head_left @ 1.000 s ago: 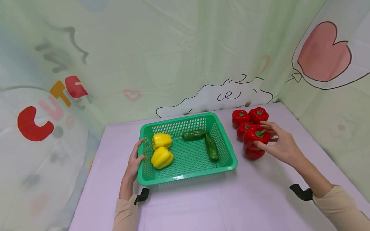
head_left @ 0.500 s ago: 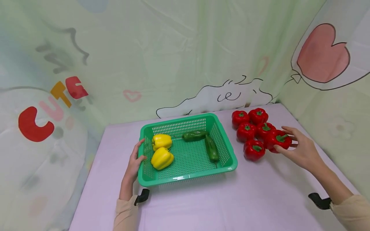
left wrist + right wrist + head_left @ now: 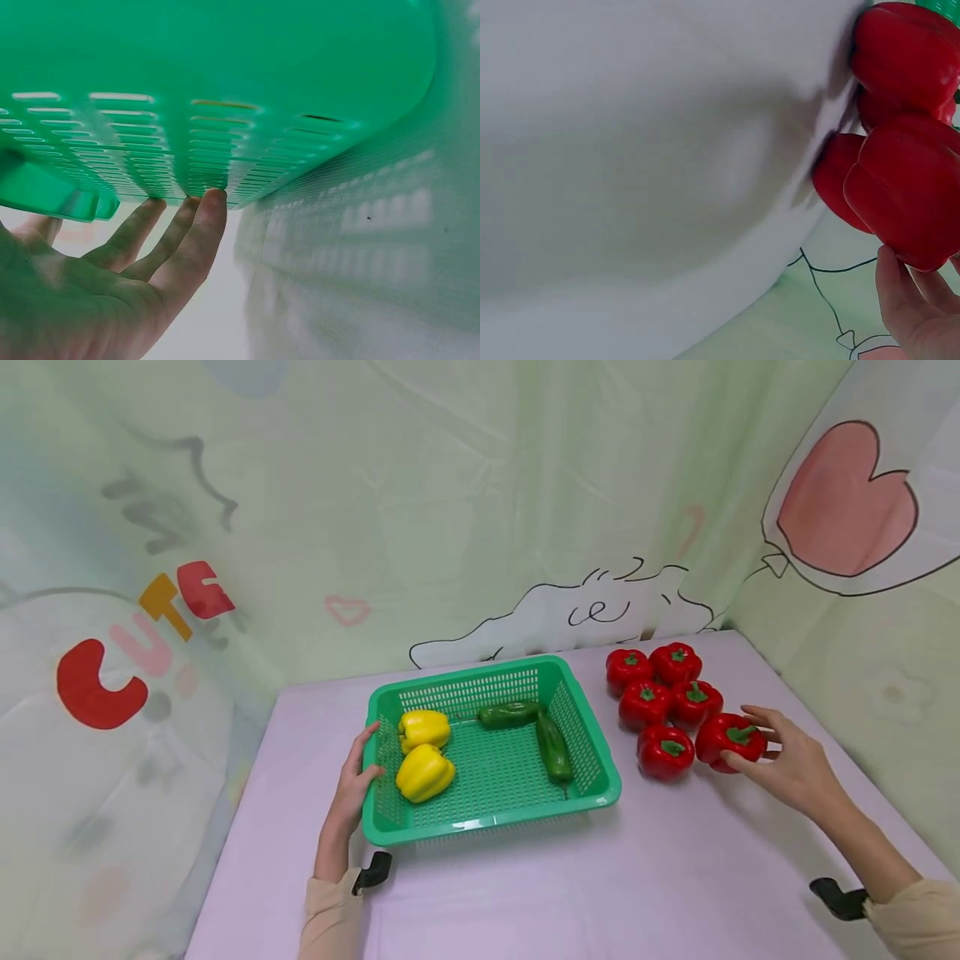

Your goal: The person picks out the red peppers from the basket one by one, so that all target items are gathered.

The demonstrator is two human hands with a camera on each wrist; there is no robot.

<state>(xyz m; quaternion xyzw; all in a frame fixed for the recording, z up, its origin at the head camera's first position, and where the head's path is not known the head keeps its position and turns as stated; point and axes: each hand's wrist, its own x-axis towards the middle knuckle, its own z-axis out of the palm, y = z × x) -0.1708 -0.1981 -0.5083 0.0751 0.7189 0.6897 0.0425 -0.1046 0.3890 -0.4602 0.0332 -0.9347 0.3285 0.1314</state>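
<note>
My left hand (image 3: 351, 789) grips the left rim of a green plastic basket (image 3: 491, 821). In the left wrist view its fingers (image 3: 202, 236) touch the slotted outer wall. Inside the basket lie two yellow bell peppers (image 3: 424, 773) at the left and two long green peppers (image 3: 554, 747) at the right. On the right side my right hand (image 3: 793, 768) holds a red bell pepper (image 3: 730, 742) between thumb and fingers, its stem up. In the right wrist view this red pepper (image 3: 911, 191) hides part of others; whether it touches the table cannot be told.
Several other red bell peppers (image 3: 645, 703) stand grouped right of the basket, close to the held one. The table bears a pale lilac cloth (image 3: 517, 893). A printed curtain (image 3: 450, 527) rises behind and at both sides.
My right hand has carried the red bell pepper right and down, from above the group to its right front. My left hand keeps its place on the basket.
</note>
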